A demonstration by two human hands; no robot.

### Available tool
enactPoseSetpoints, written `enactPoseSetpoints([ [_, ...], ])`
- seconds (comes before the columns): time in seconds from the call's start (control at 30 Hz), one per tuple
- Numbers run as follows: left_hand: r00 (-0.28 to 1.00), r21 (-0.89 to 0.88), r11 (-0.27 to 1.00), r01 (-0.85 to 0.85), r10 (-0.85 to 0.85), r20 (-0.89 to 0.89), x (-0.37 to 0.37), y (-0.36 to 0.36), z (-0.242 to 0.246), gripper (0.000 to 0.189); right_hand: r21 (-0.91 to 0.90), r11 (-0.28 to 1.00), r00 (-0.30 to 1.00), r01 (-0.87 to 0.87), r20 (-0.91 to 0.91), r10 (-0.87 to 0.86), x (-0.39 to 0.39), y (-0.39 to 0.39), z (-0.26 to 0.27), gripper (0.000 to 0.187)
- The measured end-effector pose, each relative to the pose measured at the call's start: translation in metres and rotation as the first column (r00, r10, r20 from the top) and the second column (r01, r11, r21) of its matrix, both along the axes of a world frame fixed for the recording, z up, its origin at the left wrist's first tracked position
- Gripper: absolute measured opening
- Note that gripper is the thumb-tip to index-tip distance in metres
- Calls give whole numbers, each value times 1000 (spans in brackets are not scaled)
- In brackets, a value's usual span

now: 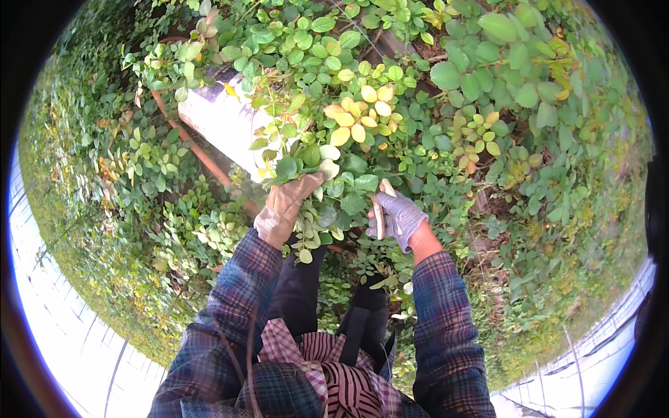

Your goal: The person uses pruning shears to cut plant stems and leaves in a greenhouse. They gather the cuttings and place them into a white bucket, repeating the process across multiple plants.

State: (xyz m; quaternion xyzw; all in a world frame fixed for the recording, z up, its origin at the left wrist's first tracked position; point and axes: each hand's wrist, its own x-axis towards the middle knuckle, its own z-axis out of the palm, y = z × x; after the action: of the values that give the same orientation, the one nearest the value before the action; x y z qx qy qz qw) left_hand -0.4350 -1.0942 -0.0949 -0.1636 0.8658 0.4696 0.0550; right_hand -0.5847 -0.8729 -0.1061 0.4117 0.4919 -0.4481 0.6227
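Note:
My left hand (292, 201), in a tan work glove, is closed around leafy stems (308, 157) in front of me; its fingertips are partly hidden by leaves. My right hand (394, 217), in a thin pale purple glove, holds a hand tool with light-coloured handles (380, 217), which look like those of pruning shears. Leaves cover the tool's working end. The tool lies just right of the foliage at my left hand. Yellowing leaves (350, 123) stand above and between the two hands.
A bright white sheet-like surface (219, 120) lies beyond my left hand, beside a reddish-brown pipe (204, 157). Dense rose-like bushes (522, 120) surround me. A thin wire (360, 31) crosses the upper foliage. Pale structures with thin poles (575, 360) stand at the rim.

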Motion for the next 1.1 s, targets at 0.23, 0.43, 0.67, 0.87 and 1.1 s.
enactPoseSetpoints([
  [0.23,883,126,932,-339,269,384,33,-22,58,21,95,980,918,-177,-342,199,11,35,18,44],
  [0.43,844,171,898,-405,295,449,124,-48,87,23,-48,849,848,-526,-99,520,17,54,40,54],
  [0.67,999,65,998,12,-15,49,103,8,-2,39,187,600,477,-777,-447,757,68,-1,-2,58],
  [0.87,999,42,999,-34,34,0,65,60,-48,57,105,431,325,-896,-508,798,71,-17,11,50],
  [1.1,999,-59,998,30,-28,40,75,47,-52,66,39,799,729,-600,-386,566,72,29,5,61],
])
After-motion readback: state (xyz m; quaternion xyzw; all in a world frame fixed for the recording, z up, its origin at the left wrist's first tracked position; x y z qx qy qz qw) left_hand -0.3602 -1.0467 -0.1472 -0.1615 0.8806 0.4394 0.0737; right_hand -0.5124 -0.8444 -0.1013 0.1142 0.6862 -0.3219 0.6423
